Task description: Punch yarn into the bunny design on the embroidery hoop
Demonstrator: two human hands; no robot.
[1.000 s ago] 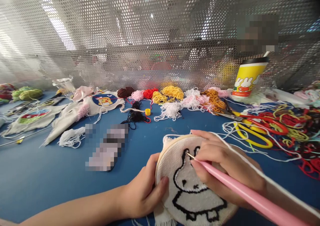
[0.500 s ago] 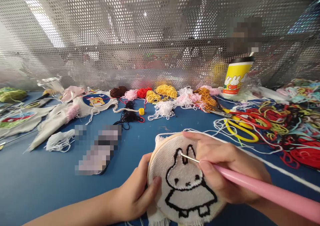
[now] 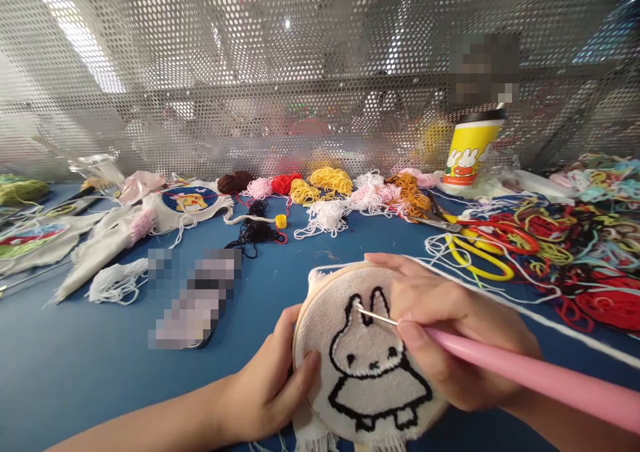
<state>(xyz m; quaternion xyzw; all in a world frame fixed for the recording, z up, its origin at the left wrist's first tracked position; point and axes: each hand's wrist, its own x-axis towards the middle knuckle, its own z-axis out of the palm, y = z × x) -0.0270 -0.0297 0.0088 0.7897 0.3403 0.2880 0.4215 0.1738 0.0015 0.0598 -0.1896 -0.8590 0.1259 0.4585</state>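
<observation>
My left hand (image 3: 277,379) grips the left edge of a round embroidery hoop (image 3: 299,325), thumb on the front. Stretched in it is white fabric (image 3: 320,305) bearing a rabbit outlined in black yarn. Closed round a pink-handled punch needle (image 3: 500,359) is my right hand (image 3: 460,332), with a finger also resting on the hoop's top edge. The metal tip touches the fabric inside the rabbit's left ear. White stitches line the inside of the face outline. A white yarn strand (image 3: 575,335) runs past my right hand toward the right edge.
Yellow-handled scissors (image 3: 483,259) lie beside a tangle of coloured yarn (image 3: 595,265) on the right. Behind stands a yellow rabbit-print cup (image 3: 470,152). Several yarn bundles (image 3: 327,182) line the back, before a perforated metal screen (image 3: 300,72). Finished fabric pieces (image 3: 193,202) and a blurred-out object (image 3: 197,299) lie left.
The whole view has shifted slightly. Both hands keep their hold, and the needle tip stays at the rabbit's left ear, with barely any movement.
</observation>
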